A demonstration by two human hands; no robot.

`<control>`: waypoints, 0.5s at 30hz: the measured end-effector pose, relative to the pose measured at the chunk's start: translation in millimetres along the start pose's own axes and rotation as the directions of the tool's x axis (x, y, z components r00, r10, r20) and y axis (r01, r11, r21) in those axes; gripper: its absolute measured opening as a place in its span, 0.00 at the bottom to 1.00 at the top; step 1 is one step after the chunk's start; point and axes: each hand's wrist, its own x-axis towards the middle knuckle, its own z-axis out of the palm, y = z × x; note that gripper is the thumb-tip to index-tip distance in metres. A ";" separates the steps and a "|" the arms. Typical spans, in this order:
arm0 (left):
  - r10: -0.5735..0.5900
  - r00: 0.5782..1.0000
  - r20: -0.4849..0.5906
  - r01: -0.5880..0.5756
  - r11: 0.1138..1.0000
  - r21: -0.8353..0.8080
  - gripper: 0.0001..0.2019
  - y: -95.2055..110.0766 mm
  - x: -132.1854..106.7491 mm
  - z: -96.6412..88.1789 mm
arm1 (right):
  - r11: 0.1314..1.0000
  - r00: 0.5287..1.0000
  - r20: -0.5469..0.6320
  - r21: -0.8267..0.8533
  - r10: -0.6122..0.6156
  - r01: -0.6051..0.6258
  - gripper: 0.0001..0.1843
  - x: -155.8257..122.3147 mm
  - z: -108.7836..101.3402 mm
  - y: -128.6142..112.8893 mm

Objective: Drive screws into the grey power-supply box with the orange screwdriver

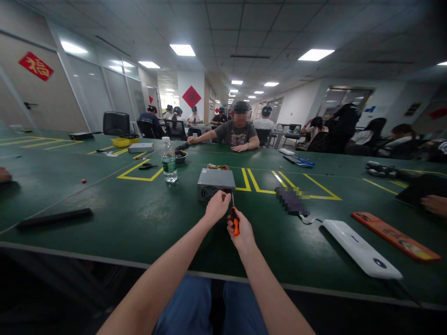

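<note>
A grey computer power supply with a round fan grille lies on the green table right in front of me. Colored wires show behind it. My right hand is wrapped around the orange and black handle of a screwdriver. The thin shaft points away from me, up to the power supply's near right corner. Close to the tip, my left hand has its fingers pinched together against the front of the case. What they hold, if anything, is too small to make out.
A water bottle stands left of the power supply. On the right lie a white power bank and an orange phone; a black bar is at left. Across the table sits a person. Other people's hands show at both sides.
</note>
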 end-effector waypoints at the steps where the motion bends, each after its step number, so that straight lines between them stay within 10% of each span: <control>1: -0.038 0.998 0.050 0.039 0.999 -0.032 0.11 -0.8 0.8 3.7 | 1.000 1.000 -0.001 -0.012 -0.014 0.014 0.18 1.3 0.5 0.8; 8: -0.147 0.953 0.265 0.226 0.927 -0.298 0.12 -11.0 5.5 12.7 | 0.950 0.975 0.074 -0.220 -0.209 0.220 0.18 -3.7 -8.5 -1.7; 12: -0.192 0.933 0.305 0.308 0.865 -0.396 0.17 -12.9 7.8 12.2 | 0.773 0.880 0.185 -0.423 -0.437 0.473 0.27 -28.6 -34.9 -14.7; 15: -0.184 0.926 0.329 0.323 0.839 -0.439 0.19 -14.0 7.6 15.4 | -0.192 0.392 0.783 -0.532 -0.483 0.825 0.23 -37.6 -51.7 -27.7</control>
